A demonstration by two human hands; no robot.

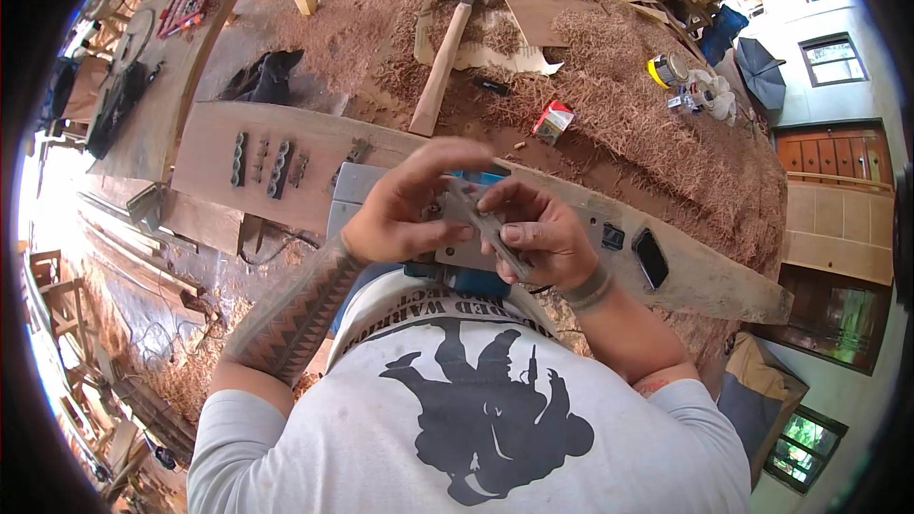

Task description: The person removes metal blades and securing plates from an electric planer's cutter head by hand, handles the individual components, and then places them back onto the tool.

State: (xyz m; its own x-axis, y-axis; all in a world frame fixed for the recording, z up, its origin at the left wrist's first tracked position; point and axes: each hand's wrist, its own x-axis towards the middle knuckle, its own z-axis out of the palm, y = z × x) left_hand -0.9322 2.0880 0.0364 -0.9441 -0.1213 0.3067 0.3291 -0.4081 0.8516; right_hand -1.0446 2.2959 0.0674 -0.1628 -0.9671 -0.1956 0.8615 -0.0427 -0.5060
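In front of my waist, both my hands are around a thin flat grey metal strip (pixel 505 246). My right hand (pixel 545 233) grips it between thumb and fingers. My left hand (pixel 400 200) has its index finger raised and curved, with the thumb at the strip's left side. Beneath them lies a power tool (pixel 343 211) with a grey base and teal body, partly hidden by my hands, on a long wooden board (pixel 728 290). Rows of small metal parts (pixel 279 168) lie on the board to the left; a small black item (pixel 612 236) and a black phone (pixel 651 258) lie to the right.
A hammer (pixel 442 64), a red-and-white box (pixel 553 121), a can (pixel 666 70) and wood shavings (pixel 628 133) lie beyond the board. A workbench (pixel 167 57) with dark cloths stands at left, a folded grey umbrella (pixel 759 76) at upper right, near doors (pixel 828 324).
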